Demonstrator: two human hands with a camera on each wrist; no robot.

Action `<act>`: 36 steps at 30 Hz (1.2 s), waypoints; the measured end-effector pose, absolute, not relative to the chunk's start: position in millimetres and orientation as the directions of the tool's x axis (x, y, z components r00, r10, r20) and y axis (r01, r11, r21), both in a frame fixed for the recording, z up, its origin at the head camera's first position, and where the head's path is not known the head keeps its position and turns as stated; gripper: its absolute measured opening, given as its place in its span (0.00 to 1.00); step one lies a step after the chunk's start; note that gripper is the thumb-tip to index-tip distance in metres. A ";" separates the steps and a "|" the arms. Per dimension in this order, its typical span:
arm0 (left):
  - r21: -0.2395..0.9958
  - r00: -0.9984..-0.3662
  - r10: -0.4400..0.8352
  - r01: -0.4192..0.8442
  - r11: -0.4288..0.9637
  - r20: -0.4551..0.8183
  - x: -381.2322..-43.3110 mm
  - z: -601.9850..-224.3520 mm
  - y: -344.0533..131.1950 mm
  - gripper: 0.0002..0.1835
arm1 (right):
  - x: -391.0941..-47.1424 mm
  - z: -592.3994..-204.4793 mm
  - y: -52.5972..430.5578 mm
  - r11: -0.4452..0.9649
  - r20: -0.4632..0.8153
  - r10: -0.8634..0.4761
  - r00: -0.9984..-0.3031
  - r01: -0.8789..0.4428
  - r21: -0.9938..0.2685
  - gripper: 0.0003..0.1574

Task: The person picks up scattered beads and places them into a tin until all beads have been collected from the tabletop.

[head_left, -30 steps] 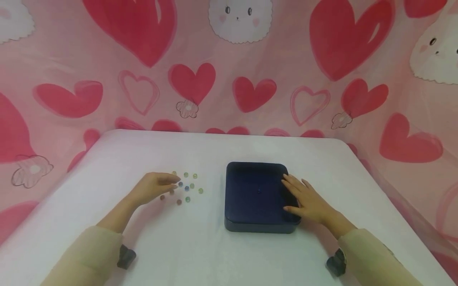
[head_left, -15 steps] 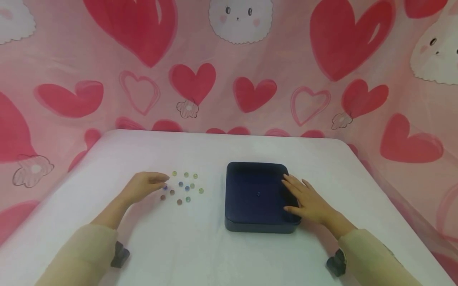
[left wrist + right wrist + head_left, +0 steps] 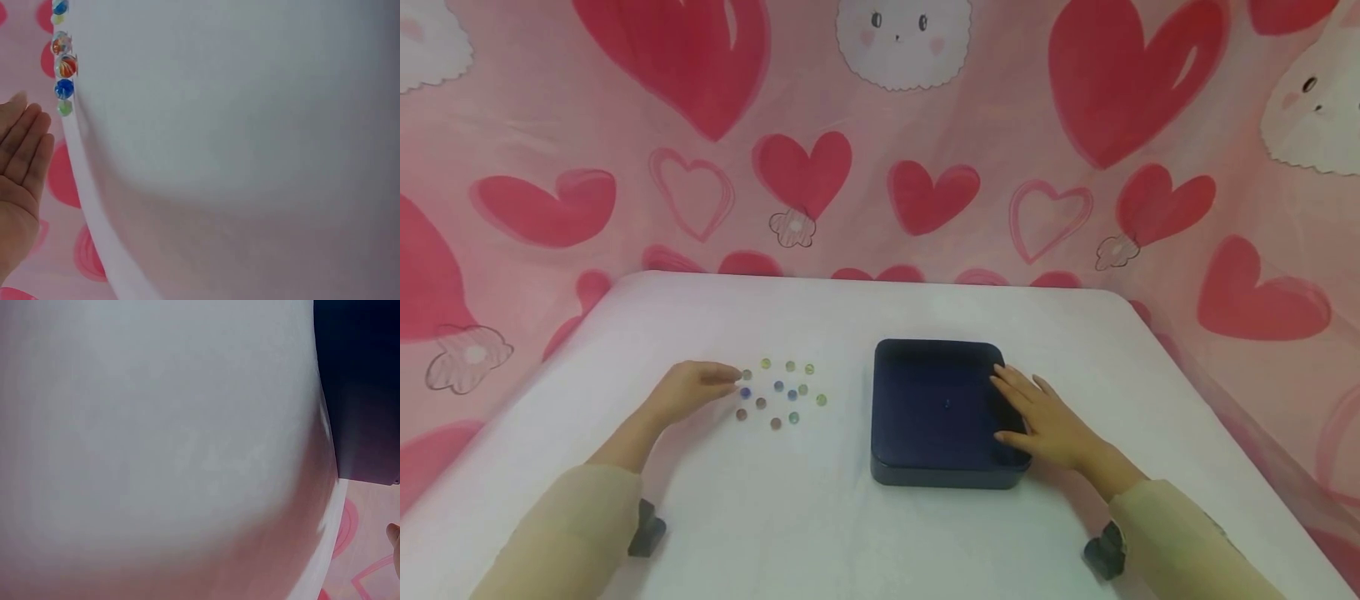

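Note:
Several glass marbles (image 3: 778, 386) in green, blue and reddish tones lie scattered on the white table. My left hand (image 3: 687, 393) is at their left edge, fingertips right by a greenish marble (image 3: 747, 375) and a blue marble (image 3: 746, 392). Its fingers look straight and hold nothing in the left wrist view, where a row of marbles (image 3: 64, 89) shows beyond them. A square dark blue box (image 3: 917, 475) stands right of the marbles, with a tiny shiny thing (image 3: 947, 403) on its floor. My right hand (image 3: 1048, 421) rests on the box's right rim, fingers spread.
The white table (image 3: 805, 525) ends at the back before a pink cloth (image 3: 865, 242) printed with hearts, which also hangs along both sides. Dark wrist devices (image 3: 647, 529) sit under both sleeves.
My left hand has drawn back to the left, uncovering marbles at the group's left edge. The tiny thing inside the box has shifted slightly. My right hand has stayed in place.

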State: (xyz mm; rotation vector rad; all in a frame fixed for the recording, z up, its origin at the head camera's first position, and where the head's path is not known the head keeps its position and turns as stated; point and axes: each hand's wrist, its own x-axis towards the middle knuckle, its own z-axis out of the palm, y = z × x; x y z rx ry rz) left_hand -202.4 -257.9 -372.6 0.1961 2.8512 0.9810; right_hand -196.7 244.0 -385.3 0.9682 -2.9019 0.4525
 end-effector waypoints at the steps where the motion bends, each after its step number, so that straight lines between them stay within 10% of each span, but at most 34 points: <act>1: 0.617 -0.983 0.165 0.079 0.783 -0.084 -202.6 -373.4 -258.3 0.18 | -196.7 -385.4 244.0 0.761 0.137 -0.581 -0.802 -0.595 -0.260 0.48; 36: 0.583 -0.945 0.259 0.099 0.807 -0.198 -197.7 -382.5 -254.6 0.14 | -196.9 -385.7 242.3 0.756 0.174 -0.592 -0.787 -0.617 -0.219 0.47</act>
